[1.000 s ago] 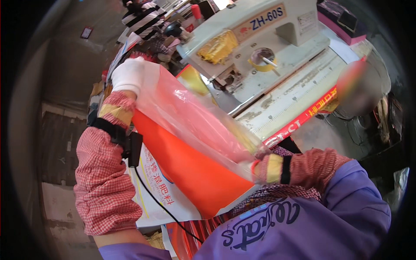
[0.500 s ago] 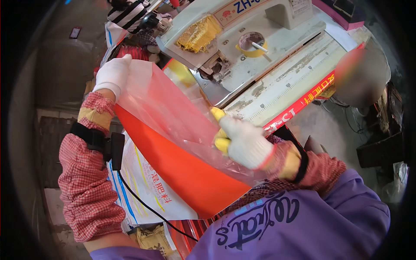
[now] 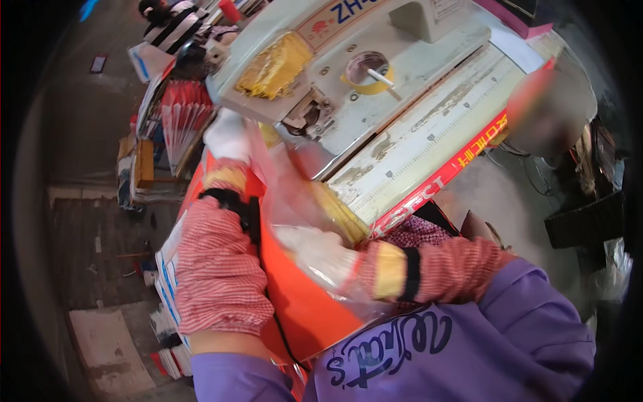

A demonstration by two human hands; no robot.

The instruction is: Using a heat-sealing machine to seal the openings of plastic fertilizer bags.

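My left hand (image 3: 228, 137), in a white glove, is closed on the upper edge of an orange-red plastic bag (image 3: 298, 301), close by the sewing machine's needle area (image 3: 308, 114); motion blurs its fingers. A thin clear film (image 3: 291, 191) hangs in folds from that hand over the bag's orange face. Lower down, my right hand (image 3: 315, 251), gloved too, lies against the film and bag. Its fingertips are blurred and partly hidden, so their grip does not show. A stack of white printed bags (image 3: 167, 275) lies beneath the orange one.
The large pale sewing machine (image 3: 408, 60) carries a yellow cloth (image 3: 274, 67) and a tape roll (image 3: 368, 72) with a white stick. A worn work surface with ruler marks (image 3: 429, 141) has a red printed strip along its front. Bundled red bags (image 3: 181, 120) stand at left.
My left hand has moved right and down toward the machine, bringing the bag's upper edge along. My right hand has shifted left and down onto the film. The view has swung slightly.
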